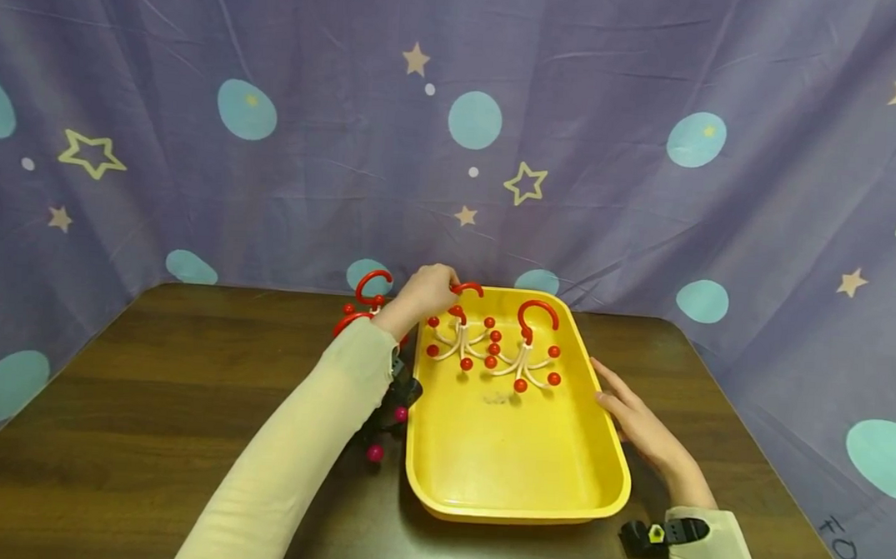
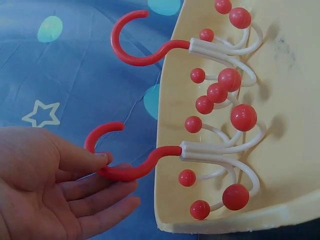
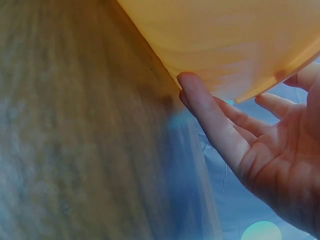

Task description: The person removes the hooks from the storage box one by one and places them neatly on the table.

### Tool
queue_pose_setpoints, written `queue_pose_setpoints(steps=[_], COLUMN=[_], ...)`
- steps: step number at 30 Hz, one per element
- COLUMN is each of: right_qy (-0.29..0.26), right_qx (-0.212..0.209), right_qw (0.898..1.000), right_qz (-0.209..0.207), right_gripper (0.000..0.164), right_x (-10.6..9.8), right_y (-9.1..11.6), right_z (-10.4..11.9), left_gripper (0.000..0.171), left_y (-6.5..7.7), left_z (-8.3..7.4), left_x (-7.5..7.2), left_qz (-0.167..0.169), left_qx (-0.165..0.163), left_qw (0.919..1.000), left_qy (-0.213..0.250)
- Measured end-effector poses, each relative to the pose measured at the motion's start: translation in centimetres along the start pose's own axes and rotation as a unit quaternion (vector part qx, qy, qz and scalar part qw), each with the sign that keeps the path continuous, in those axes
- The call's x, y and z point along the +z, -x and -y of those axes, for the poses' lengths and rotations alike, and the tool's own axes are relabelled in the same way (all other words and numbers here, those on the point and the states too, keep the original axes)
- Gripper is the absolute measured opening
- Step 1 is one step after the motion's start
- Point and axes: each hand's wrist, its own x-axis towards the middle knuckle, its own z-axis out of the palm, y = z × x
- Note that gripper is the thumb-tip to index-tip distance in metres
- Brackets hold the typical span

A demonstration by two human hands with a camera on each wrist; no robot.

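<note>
My left hand [image 1: 426, 294] pinches the red hook of a hanger [image 2: 207, 151] between thumb and fingers, its other fingers fairly straight. White curved arms tipped with red balls spread from the hook's stem, inside the back left of a yellow tray [image 1: 515, 457]. Alongside, in the same tray, stands a second hanger [image 1: 524, 355] of the same kind, hook upward. With fingers extended, my right hand [image 1: 642, 430] touches the tray's right outer side; the right wrist view shows the fingers against the tray wall [image 3: 225, 45].
Left of the tray, partly behind my left arm, are more red hooks [image 1: 373, 286] and a dark item with pink balls [image 1: 375, 453]. The brown wooden table [image 1: 150, 400] meets a purple patterned curtain [image 1: 332, 183] at the back.
</note>
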Motion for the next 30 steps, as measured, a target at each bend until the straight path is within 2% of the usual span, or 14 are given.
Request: queue_pose_setpoints(steps=[13, 20, 30], right_qy=[0.002, -0.001, 0.004], right_qx=[-0.003, -0.008, -0.005], right_qw=[1.000, 1.000, 1.000], right_qz=[0.002, 0.000, -0.005], right_gripper=[0.060, 0.060, 0.059], right_x=[0.1, 0.0, 0.0], right_y=[0.0, 0.0, -0.1], right_z=[0.2, 0.4, 0.0], left_gripper=[0.022, 0.020, 0.019], left_y=[0.2, 0.5, 1.7], left_z=[-0.2, -1.0, -1.7], left_x=[-0.4, -1.7, -3.9], left_qz=[-0.027, -0.044, -0.060], left_qx=[0.000, 0.005, 0.029], left_qw=[0.9996, 0.9989, 0.9971], left_qy=[0.002, 0.016, 0.036])
